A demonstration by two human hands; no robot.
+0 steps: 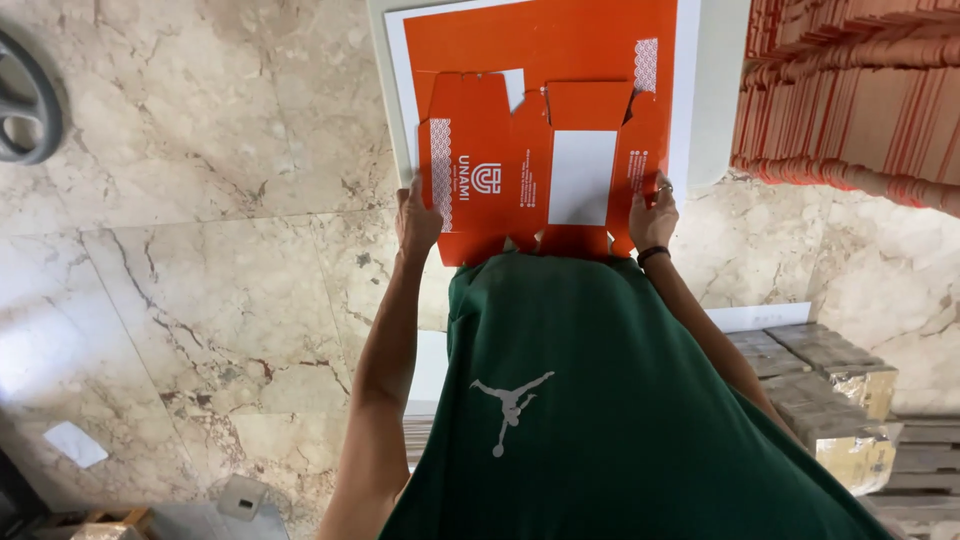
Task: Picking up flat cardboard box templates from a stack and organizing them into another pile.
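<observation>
orange card fills your grip: a flat, die-cut carton blank [535,170] held out in front of your chest, above a larger orange sheet [540,40] on a white table [715,100]. your left hand [417,222] pinches the blank's left edge, and your right hand [652,215] clamps its right edge, both closed on the card. marble floor [200,200] lies open to your left. on your right, a stack of orange blanks [850,100] crowds close and wrapped bundles [830,385] sit below. your green shirt [600,420] hides the blank's bottom edge, and the frame cuts off the sheet's top.
</observation>
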